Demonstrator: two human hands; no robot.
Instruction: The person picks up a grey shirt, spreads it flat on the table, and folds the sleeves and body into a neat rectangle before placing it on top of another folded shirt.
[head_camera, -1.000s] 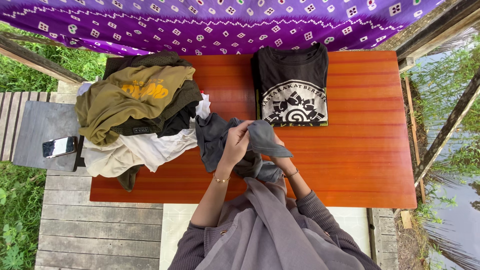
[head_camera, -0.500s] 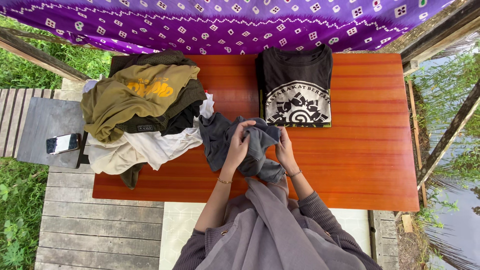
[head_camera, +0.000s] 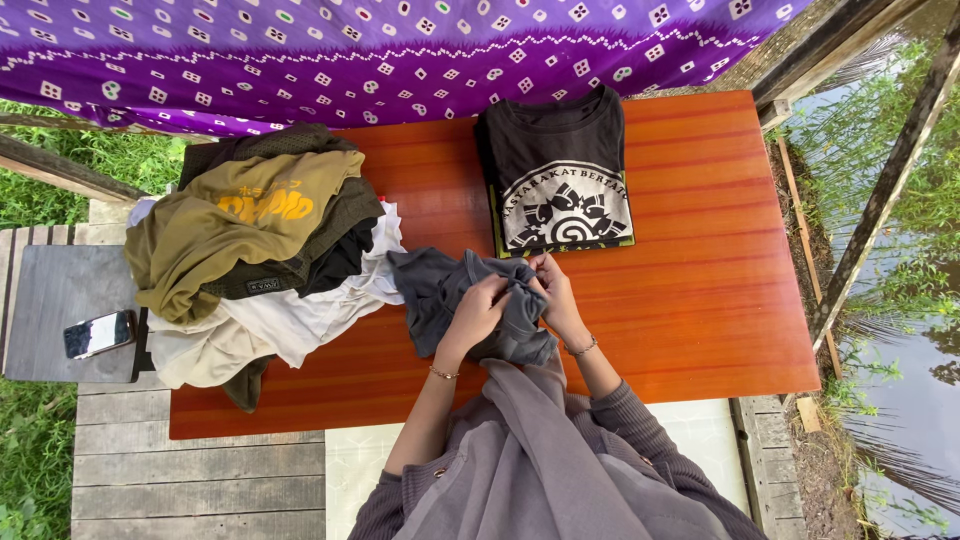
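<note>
A crumpled dark grey garment lies on the orange-brown wooden table right in front of me. My left hand and my right hand both grip its bunched cloth near the middle, fingers curled into the fabric and close together. Just beyond the hands lies a folded black T-shirt with a round white print, flat on top of another folded piece.
A heap of unfolded clothes, olive, dark and white, covers the table's left end. A phone rests on a grey stool to the left. Purple patterned cloth hangs behind. Wooden posts and water are at the right.
My hands have come closer together on the grey garment, gathering the flap that was lifted before into a tighter bunch. The camera view has shifted a little.
</note>
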